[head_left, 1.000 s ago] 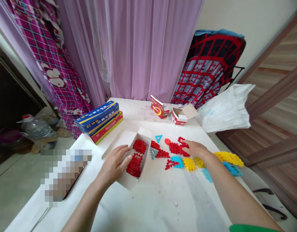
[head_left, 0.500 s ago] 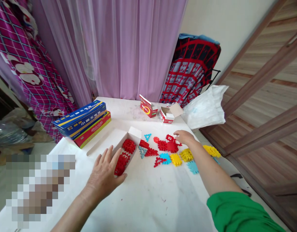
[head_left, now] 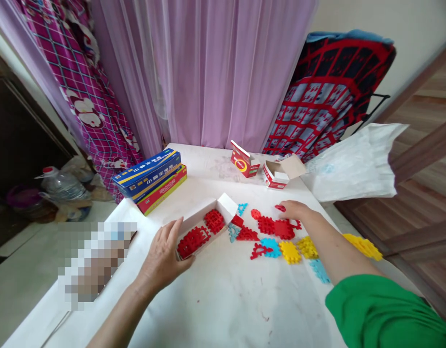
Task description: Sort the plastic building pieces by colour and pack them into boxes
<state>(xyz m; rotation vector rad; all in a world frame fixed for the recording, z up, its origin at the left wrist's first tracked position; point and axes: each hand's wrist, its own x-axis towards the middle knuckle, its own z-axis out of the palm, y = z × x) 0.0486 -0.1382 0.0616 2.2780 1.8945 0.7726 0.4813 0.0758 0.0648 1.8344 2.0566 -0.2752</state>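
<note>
A long white cardboard box (head_left: pixel 203 210) stands open on the table, with red toothed plastic building pieces (head_left: pixel 194 240) inside. My left hand (head_left: pixel 165 251) grips its near end, fingers along the far wall and thumb at the near side. To the right, my right hand (head_left: pixel 295 210) pinches a red building piece (head_left: pixel 280 208), its shape partly covered by the fingers. Just below that hand lies a cluster of red square pieces (head_left: pixel 283 229). Blue pieces (head_left: pixel 270 247), yellow pieces (head_left: pixel 290 252) and red triangles (head_left: pixel 247 234) are spread between the box and my right arm.
Blue and red boxes (head_left: pixel 150 174) are stacked at the table's left edge. Two small red-and-white cartons (head_left: pixel 244 162) stand open at the back, beside a white bag (head_left: pixel 356 164). Purple curtains (head_left: pixel 223 72) hang behind the table. A blurred patch (head_left: pixel 95 266) covers something at the left.
My right hand has lifted a red piece off the cluster. My left hand has closed round the box's near end, and the box lies at a different angle. The view has shifted left.
</note>
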